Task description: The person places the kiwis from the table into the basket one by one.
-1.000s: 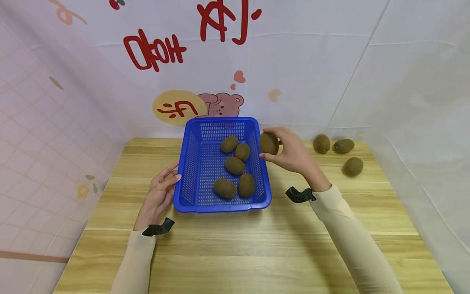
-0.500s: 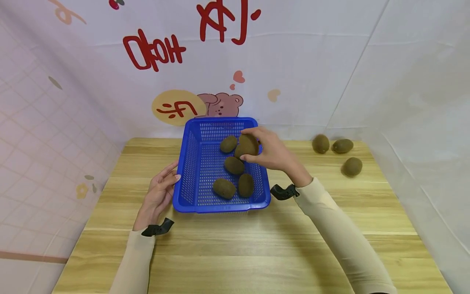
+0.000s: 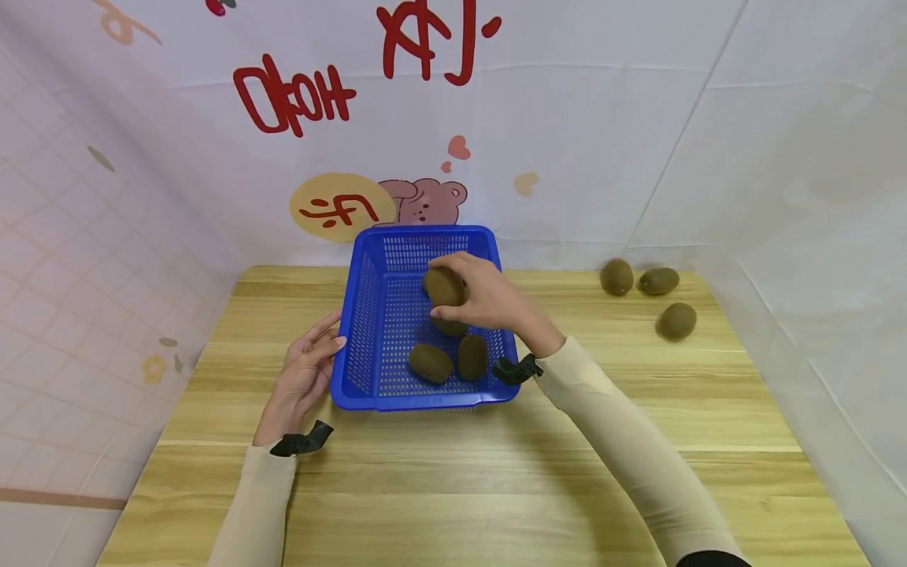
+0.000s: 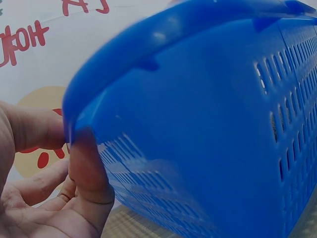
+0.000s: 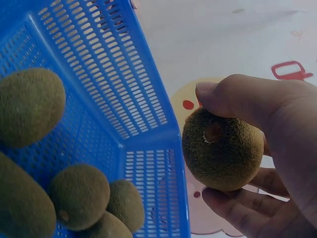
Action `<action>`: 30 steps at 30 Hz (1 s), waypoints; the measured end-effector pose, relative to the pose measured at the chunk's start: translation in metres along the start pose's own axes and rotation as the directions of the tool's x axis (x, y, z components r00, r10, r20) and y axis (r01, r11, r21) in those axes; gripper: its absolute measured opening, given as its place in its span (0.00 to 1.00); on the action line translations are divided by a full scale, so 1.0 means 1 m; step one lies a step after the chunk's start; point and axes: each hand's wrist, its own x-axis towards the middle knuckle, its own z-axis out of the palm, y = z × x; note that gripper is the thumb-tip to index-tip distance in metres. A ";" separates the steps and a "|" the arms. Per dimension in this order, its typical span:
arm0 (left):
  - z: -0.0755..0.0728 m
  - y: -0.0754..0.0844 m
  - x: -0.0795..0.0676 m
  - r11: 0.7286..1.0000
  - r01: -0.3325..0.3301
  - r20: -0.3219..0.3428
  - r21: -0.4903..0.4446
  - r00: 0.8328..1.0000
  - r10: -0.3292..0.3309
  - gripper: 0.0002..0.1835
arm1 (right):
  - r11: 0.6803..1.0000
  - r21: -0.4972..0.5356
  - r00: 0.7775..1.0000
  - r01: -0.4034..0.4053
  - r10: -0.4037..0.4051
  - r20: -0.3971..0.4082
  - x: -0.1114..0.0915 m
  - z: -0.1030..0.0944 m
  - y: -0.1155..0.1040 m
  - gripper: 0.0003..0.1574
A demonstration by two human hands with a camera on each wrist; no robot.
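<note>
Right hand (image 3: 489,295): centre of the head view, above the basket's interior. Thumb and fingers curled round one held kiwi (image 3: 444,287); the right wrist view shows the thumb on one side of the fruit, fingers on the other. Whether the fruit touches those below it: cannot tell.

Left hand (image 3: 305,374): left of centre, well apart from the right. Thumb and fingers pinch the rim at the left side of the blue basket (image 3: 400,315), which sits mid-frame on the wooden table (image 3: 453,488).

Basket contents: two kiwis in plain sight at its lower right, one (image 3: 430,363) lying lengthwise, its neighbour (image 3: 472,358) just beside; a third (image 3: 450,326) partly hidden beneath the right hand. Right wrist view, left half: five kiwis in the basket besides the held one.

Outside the basket: three kiwis on the table at right of frame, two (image 3: 616,276) (image 3: 659,281) near the back edge, one (image 3: 676,321) nearer the front.

Background: white cloth (image 3: 602,118) with red lettering and a pink bear.
</note>
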 end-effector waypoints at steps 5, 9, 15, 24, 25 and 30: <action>-0.001 0.000 0.000 1.000 0.000 -0.009 0.011 1.000 0.000 0.36 | 1.000 0.001 1.000 0.006 -0.006 0.031 0.007 0.010 -0.003 0.45; -0.001 -0.001 0.000 1.000 -0.005 0.005 0.004 1.000 0.005 0.37 | 1.000 -0.004 0.999 0.005 -0.004 0.051 0.010 0.014 -0.005 0.45; -0.001 0.000 0.000 1.000 -0.012 0.014 -0.011 1.000 0.012 0.37 | 1.000 0.007 0.997 -0.003 0.003 0.076 0.012 0.019 -0.007 0.46; 0.000 0.000 0.000 1.000 -0.009 0.004 0.009 1.000 0.009 0.37 | 1.000 -0.020 0.999 -0.012 0.012 0.032 0.004 0.016 0.000 0.47; 0.000 0.000 0.000 1.000 -0.011 0.005 0.009 1.000 0.010 0.37 | 1.000 -0.021 1.000 -0.012 0.012 0.024 0.003 0.014 0.001 0.47; 0.000 0.000 0.000 1.000 -0.015 0.008 0.008 1.000 0.015 0.37 | 1.000 -0.022 1.000 -0.005 0.005 -0.016 -0.006 0.006 0.008 0.51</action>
